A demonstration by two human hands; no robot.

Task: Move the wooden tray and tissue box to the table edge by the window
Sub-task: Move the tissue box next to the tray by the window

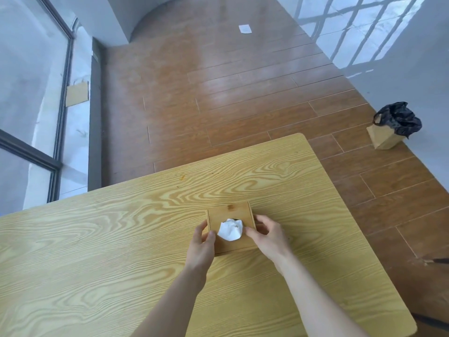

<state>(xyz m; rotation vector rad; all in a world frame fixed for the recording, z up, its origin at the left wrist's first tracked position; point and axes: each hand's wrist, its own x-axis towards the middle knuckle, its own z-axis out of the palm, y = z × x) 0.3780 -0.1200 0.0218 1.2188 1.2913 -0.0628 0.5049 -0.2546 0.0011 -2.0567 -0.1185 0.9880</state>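
Note:
A square wooden tissue box (pixel 229 212) stands on the light wooden table (pixel 121 239), right of its middle, with a white tissue (pixel 230 230) sticking up from the top opening. My left hand (pixel 202 244) grips the box's left side, fingers curled around the near left corner. My right hand (pixel 266 233) holds the box's right side, fingers bent against its edge. No separate wooden tray is in view. The window (pixel 31 105) runs along the left, beyond the table's far left edge.
Brown wooden floor (pixel 218 93) stretches beyond the table. A paper bag lined with black plastic (pixel 393 127) stands on the floor at the right by the wall. A white scrap of paper (pixel 245 28) lies far off on the floor.

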